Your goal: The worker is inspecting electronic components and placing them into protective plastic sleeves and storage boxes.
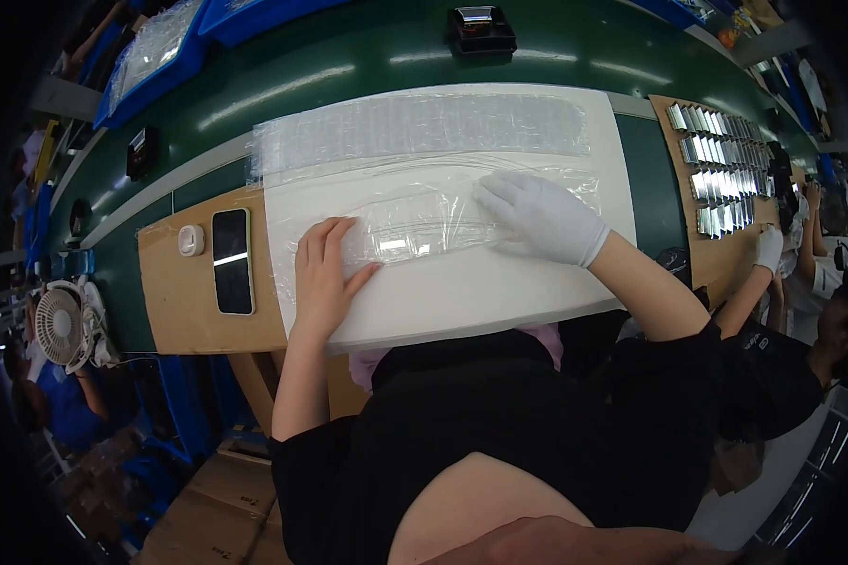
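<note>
A clear plastic film sheet [400,221] with shiny glints lies on the white board [424,306] in front of me. My bare left hand [326,268] rests at its left end, thumb apart from the fingers, fingertips touching the film. My right hand [542,217], in a white glove, lies flat over the film's right part with its fingers stretched out. Beyond both hands, a wide strip of clear plastic pouches [424,127] spreads across the far part of the board. Some thin film edges and strands lie between the strip and my hands.
On cardboard at left lie a phone [233,262] and a small white round case [190,241]. A white fan [61,325] stands further left. Metallic pieces sit in rows [721,165] at right, near a co-worker's gloved hand [769,249]. A black device [481,30] stands beyond the board.
</note>
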Motion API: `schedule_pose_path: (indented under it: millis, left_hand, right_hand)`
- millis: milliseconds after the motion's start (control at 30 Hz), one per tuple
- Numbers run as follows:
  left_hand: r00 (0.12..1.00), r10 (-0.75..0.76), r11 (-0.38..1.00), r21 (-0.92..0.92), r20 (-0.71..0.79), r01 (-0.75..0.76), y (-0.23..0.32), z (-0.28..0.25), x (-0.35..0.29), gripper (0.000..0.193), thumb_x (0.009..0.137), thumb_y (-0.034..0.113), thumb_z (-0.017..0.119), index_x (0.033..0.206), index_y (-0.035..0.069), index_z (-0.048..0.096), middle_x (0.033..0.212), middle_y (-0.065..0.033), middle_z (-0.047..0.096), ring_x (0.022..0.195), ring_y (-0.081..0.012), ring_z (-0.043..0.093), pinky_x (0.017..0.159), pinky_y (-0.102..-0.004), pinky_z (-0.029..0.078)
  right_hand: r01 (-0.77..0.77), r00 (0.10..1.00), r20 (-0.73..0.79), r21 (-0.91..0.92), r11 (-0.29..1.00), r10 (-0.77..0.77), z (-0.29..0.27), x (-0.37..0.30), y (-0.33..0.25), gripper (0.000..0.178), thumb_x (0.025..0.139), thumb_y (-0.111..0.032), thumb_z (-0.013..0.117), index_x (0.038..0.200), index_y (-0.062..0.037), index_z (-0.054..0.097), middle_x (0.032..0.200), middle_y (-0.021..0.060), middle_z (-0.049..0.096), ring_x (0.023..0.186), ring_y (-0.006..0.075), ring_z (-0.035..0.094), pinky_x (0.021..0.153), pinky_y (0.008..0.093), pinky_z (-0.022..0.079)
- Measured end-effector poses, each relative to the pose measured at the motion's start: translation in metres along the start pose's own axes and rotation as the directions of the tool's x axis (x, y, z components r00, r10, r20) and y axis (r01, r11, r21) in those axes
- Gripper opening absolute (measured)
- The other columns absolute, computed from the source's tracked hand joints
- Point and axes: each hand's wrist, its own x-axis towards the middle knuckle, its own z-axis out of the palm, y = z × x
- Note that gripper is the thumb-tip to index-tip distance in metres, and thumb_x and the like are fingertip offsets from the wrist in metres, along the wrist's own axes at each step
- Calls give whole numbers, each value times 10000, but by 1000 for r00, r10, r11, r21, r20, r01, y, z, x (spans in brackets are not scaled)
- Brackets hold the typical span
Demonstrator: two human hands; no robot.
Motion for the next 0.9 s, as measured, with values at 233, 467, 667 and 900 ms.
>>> schedule_pose_path:
  millis: [233,467,667,900]
  left_hand:
    - [1000,-27,999,-29,10,27,2,-2,2,676,835,245,826,1423,88,530,1399,-115,500,1293,-323,484,1129,-420,385]
    - [999,-39,996,-78,-6,38,5,-3,2,672,826,248,835,1413,94,547,1396,-116,494,1287,-319,483,1134,-431,378]
    - [995,11,998,64,-95,-5,6,3,-3,641,818,289,842,1377,103,593,1383,-94,498,1260,-304,490,1135,-439,354]
    - [991,105,945,319,-79,-75,11,-5,-7,596,795,363,846,1306,118,662,1261,-48,571,1166,-260,501,1107,-416,326]
  right_hand:
    - [-86,996,24,106,991,83,-5,3,-2,378,980,-249,601,1307,-62,631,1239,120,707,1091,331,686,963,368,538]
    - [-296,949,32,436,850,314,-20,9,12,371,1047,-276,495,1214,-20,705,1105,113,777,1004,324,734,879,355,567]
    - [-416,858,14,607,677,514,-16,12,26,338,1026,-229,518,1131,4,738,1003,104,782,916,298,731,840,321,564]
    - [-500,674,102,792,350,732,-22,5,39,292,1009,-225,603,1143,3,725,941,80,759,736,145,652,751,255,541]
